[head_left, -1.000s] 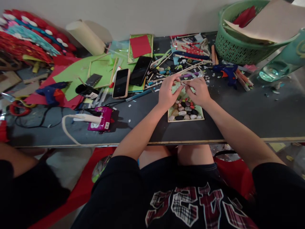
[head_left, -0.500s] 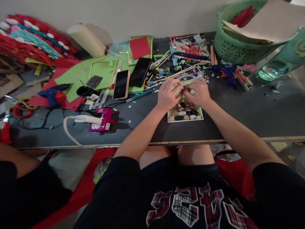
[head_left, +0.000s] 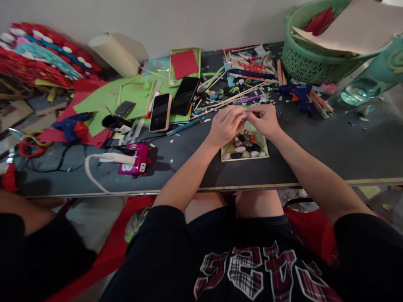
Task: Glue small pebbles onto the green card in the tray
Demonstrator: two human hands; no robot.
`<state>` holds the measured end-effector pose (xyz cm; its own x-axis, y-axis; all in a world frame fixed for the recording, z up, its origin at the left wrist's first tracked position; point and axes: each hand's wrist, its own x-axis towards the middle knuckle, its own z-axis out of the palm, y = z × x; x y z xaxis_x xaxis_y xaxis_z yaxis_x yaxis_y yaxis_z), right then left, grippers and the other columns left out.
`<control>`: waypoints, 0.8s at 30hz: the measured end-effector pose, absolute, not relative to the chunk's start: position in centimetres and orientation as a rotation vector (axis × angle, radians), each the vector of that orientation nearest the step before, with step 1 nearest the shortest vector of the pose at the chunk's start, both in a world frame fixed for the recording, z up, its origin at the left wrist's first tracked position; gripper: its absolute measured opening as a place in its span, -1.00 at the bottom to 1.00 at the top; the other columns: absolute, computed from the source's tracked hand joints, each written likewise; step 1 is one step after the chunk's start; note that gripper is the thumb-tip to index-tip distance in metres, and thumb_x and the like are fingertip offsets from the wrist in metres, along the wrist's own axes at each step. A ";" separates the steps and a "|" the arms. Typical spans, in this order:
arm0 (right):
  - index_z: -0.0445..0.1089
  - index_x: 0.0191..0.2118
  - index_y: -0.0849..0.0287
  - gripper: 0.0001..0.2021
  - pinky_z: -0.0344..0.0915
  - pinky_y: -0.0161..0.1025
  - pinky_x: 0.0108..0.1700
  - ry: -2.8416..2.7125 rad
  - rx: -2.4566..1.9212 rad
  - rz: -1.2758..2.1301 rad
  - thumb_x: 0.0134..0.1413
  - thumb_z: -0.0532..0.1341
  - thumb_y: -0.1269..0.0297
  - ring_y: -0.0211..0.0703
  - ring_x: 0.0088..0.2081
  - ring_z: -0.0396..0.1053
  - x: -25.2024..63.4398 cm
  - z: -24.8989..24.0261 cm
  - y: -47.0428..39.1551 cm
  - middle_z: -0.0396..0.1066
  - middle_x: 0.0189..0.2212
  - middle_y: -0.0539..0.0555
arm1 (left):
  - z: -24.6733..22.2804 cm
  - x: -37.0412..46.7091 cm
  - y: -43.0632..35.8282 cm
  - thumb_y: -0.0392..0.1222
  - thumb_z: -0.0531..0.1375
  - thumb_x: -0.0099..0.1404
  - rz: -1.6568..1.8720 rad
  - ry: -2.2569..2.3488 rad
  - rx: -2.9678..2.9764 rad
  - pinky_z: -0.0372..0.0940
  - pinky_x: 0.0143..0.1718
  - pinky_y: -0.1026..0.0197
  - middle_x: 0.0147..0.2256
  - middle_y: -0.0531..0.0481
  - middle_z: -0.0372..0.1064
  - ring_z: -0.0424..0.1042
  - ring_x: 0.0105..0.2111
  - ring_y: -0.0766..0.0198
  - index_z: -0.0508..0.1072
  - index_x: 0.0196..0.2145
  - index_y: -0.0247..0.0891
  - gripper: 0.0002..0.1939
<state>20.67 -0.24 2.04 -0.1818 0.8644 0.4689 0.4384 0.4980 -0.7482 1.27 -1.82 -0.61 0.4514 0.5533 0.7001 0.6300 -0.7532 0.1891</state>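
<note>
The person's hands meet fingertip to fingertip, grip unclear, above the tray; shirt lettering at six o'clock

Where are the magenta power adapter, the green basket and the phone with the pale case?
Magenta power adapter (head_left: pixel 143 159): head view, on its right side.
Green basket (head_left: pixel 307 64): head view, on its perforated side wall.
Phone with the pale case (head_left: pixel 160 112): head view, on its dark screen.

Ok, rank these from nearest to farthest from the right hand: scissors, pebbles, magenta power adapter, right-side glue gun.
1. Pebbles: in the tray, by the right hand.
2. Right-side glue gun: to its right.
3. Magenta power adapter: well to the left.
4. Scissors: far left.
</note>
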 end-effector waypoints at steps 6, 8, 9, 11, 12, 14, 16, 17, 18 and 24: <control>0.46 -0.46 0.15 -0.68 0.37 0.03 0.00 -1.821 -1.420 0.144 0.28 0.15 0.13 0.01 -0.25 0.42 22.8 2.7 0.3 0.43 -0.49 0.13 | -1.1 1.1 -1.0 0.20 -0.08 0.56 -1.423 -1.285 -2.481 0.45 0.05 -0.13 -0.03 -0.21 0.41 0.45 0.07 0.02 0.46 -0.10 -0.07 -0.57; 0.46 -0.42 0.15 -0.69 0.28 0.20 0.16 -1.926 -1.489 0.049 0.31 0.15 0.13 0.14 -0.11 0.43 22.9 3.2 -0.3 0.48 -0.39 0.18 | -1.9 0.9 0.0 0.27 -0.09 0.54 -1.512 -1.376 -2.497 0.48 -0.08 -0.02 -0.03 -0.19 0.39 0.45 0.03 0.07 0.44 -0.07 -0.06 -0.53; 0.47 -0.38 0.15 -0.69 0.24 0.24 0.19 -1.952 -1.518 0.025 0.33 0.14 0.13 0.18 -0.07 0.42 22.8 3.5 -0.6 0.49 -0.35 0.20 | -2.4 0.8 0.5 0.30 -0.10 0.53 -1.558 -1.417 -2.516 0.49 -0.14 0.03 -0.03 -0.18 0.38 0.45 0.00 0.09 0.44 -0.06 -0.06 -0.51; 0.51 -0.28 0.15 -0.68 0.19 0.27 0.20 -1.955 -1.563 -0.012 0.38 0.10 0.13 0.23 -0.01 0.40 22.6 4.2 -1.2 0.50 -0.29 0.23 | -3.4 0.7 1.3 0.32 -0.11 0.52 -1.641 -1.483 -2.559 0.48 -0.20 0.09 0.01 -0.19 0.36 0.44 0.01 0.11 0.43 -0.05 -0.07 -0.49; 0.53 -0.20 0.16 -0.66 0.17 0.27 0.19 -1.931 -1.573 -0.042 0.41 0.05 0.12 0.25 0.01 0.38 22.7 4.5 -1.4 0.51 -0.25 0.24 | -3.8 0.7 1.6 0.32 -0.10 0.53 -1.677 -1.511 -2.570 0.48 -0.21 0.11 0.03 -0.19 0.36 0.44 0.03 0.11 0.43 -0.05 -0.08 -0.49; 0.51 0.00 0.15 -0.56 0.12 0.25 0.19 -1.831 -1.537 -0.098 0.47 -0.06 0.08 0.26 0.05 0.33 23.0 5.1 -1.5 0.52 -0.10 0.28 | -4.3 0.7 1.9 0.31 -0.07 0.52 -1.746 -1.561 -2.553 0.47 -0.19 0.10 0.06 -0.20 0.34 0.42 0.06 0.09 0.43 -0.06 -0.08 -0.51; 0.41 0.18 0.08 -0.49 0.06 0.21 0.21 -1.743 -1.441 -0.104 0.51 -0.17 0.02 0.23 0.08 0.28 23.7 5.4 -1.3 0.49 0.03 0.28 | -4.6 0.7 2.0 0.31 -0.04 0.51 -1.802 -1.602 -2.505 0.46 -0.20 0.10 0.06 -0.19 0.33 0.42 0.07 0.07 0.43 -0.08 -0.07 -0.53; 0.36 0.23 0.02 -0.49 0.03 0.18 0.22 -1.732 -1.394 -0.083 0.51 -0.19 -0.02 0.20 0.09 0.27 24.1 5.5 -1.1 0.48 0.05 0.26 | -4.7 0.7 2.0 0.31 -0.04 0.52 -1.808 -1.611 -2.489 0.46 -0.22 0.11 0.05 -0.19 0.33 0.41 0.07 0.07 0.43 -0.07 -0.07 -0.54; 0.34 0.25 -0.02 -0.50 0.01 0.16 0.24 -1.754 -1.362 -0.051 0.50 -0.18 -0.05 0.18 0.09 0.26 24.4 5.4 -0.8 0.49 0.04 0.24 | -4.7 0.7 2.0 0.30 -0.04 0.52 -1.795 -1.610 -2.485 0.45 -0.23 0.13 0.04 -0.18 0.33 0.41 0.08 0.08 0.42 -0.06 -0.06 -0.55; 0.25 0.32 0.08 -0.53 -0.04 0.22 0.29 -1.965 -1.373 0.046 0.50 -0.02 -0.02 0.13 0.10 0.32 24.8 4.3 0.5 0.58 -0.05 0.18 | -4.6 0.3 1.9 0.29 -0.08 0.54 -1.646 -1.554 -2.513 0.43 -0.29 0.19 0.00 -0.16 0.35 0.43 0.02 0.14 0.37 0.00 -0.03 -0.56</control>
<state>24.79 0.53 4.35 -0.1664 0.8275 0.5362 0.8016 0.4302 -0.4151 0.28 1.90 -4.58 0.1167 0.7890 0.6032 0.5570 -0.5548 0.6180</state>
